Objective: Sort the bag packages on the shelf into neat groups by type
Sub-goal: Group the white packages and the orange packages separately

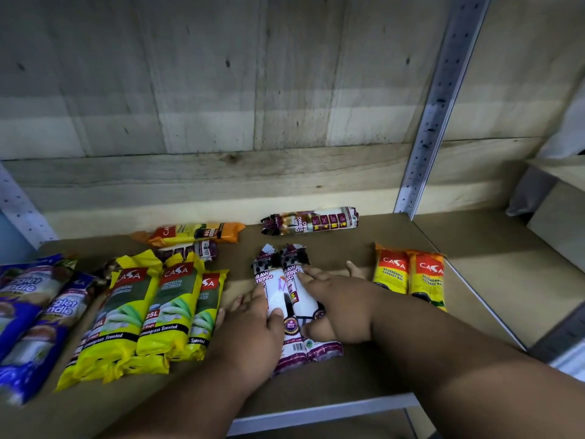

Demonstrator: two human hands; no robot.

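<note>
Wooden shelf (364,369) is carrying all the packs, plank back wall (221,90) behind, metal upright (433,122) far right. Three yellow-green packs (152,312) are lying side by side at left, touching each other. Two blue packs (34,312) are lying at the left edge, tilted. Two draw string packs (292,280) are lying side by side in the middle, touching, long axis running near to far. Left hand (250,334) is pressing flat on the left one, fingers (259,299) spread open, thumb on the wrapper, not gripping. Right hand (338,308) is lying across the right one, fingers spread and flat on it, thumb tucked at its near side; real grasp or just pressing, cannot tell. Two orange packs (411,277) are lying side by side at right, touching. A third draw string pack (311,220) is lying crosswise at the far side. One orange pack (190,234) is lying crosswise far left, a dark pack (193,250) just near it, partly hidden.
</note>
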